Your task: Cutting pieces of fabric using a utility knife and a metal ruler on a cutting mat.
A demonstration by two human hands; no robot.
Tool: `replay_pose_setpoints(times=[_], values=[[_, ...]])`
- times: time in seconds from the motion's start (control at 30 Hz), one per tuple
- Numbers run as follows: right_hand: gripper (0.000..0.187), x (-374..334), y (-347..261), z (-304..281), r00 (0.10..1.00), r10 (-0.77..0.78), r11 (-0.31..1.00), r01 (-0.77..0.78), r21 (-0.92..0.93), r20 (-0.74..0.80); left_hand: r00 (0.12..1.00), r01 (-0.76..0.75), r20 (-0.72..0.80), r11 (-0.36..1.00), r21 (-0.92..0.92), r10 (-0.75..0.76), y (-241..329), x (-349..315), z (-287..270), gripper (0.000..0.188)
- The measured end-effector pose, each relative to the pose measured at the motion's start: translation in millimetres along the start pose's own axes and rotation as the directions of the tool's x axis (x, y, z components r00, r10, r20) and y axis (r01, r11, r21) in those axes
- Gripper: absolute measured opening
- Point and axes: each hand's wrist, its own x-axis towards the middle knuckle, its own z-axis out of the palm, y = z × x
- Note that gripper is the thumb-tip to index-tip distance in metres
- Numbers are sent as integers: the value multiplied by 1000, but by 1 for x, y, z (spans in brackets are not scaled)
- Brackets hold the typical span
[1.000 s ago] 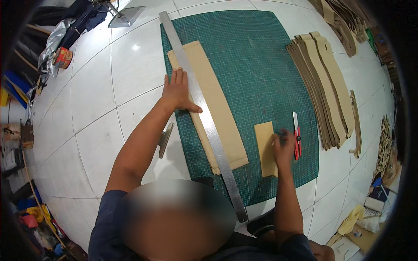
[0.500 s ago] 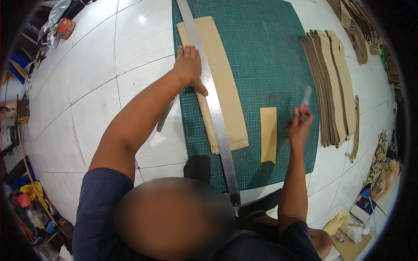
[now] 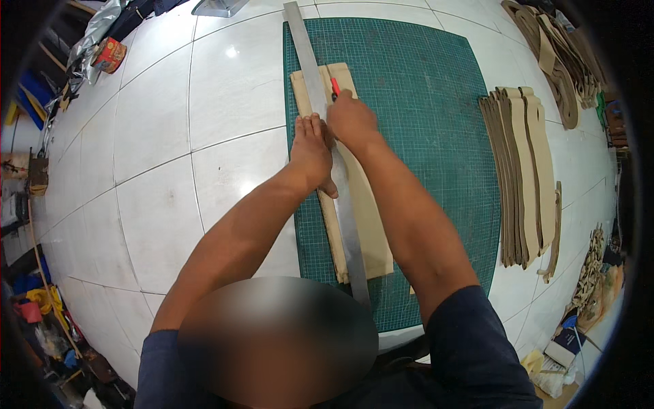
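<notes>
A long steel ruler [image 3: 303,48] lies lengthwise over a folded beige fabric piece [image 3: 375,249] on a green cutting mat [image 3: 436,150]. My left hand [image 3: 311,153] rests flat on the ruler and the fabric's left side, fingers stretched forward and thumb apart. Closed around a red utility knife [image 3: 334,86], my right hand [image 3: 353,119] is at the ruler's right edge, over the far part of the fabric. The knife's red end sticks out above the fist, while its blade is hidden. A thin dark line shows at the fabric's far edge, beside the ruler.
Right of the mat stands a row of folded beige and brown strips [image 3: 521,177], with a narrow strip [image 3: 555,235] beside it. Rolled strips [image 3: 562,88] lie at the far right. A red can [image 3: 109,54] is at the far left on white floor tiles [image 3: 157,136].
My right hand has swung left with the knife, from the mat's right side to the ruler. My left hand remains on the ruler. The view has shifted, and my right arm now mostly hides the small tan piece.
</notes>
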Motion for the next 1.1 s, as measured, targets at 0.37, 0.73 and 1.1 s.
replay_pose_setpoints(times=[0.37, 0.73, 1.1], values=[[39, 52, -20, -1, 992, 42, 998, -48, 49, 122, 998, 11, -65, 999, 45, -8, 2, 4, 6, 139], [31, -84, 36, 6, 961, 28, 997, -7, -78, 274, 993, 15, -113, 1000, -10, -16, 1, 4, 13, 146], [26, -319, 107, 21, 894, 178, 984, -159, -80, 411, 983, 19, -179, 997, -68, -31, -2, 6, 22, 149]])
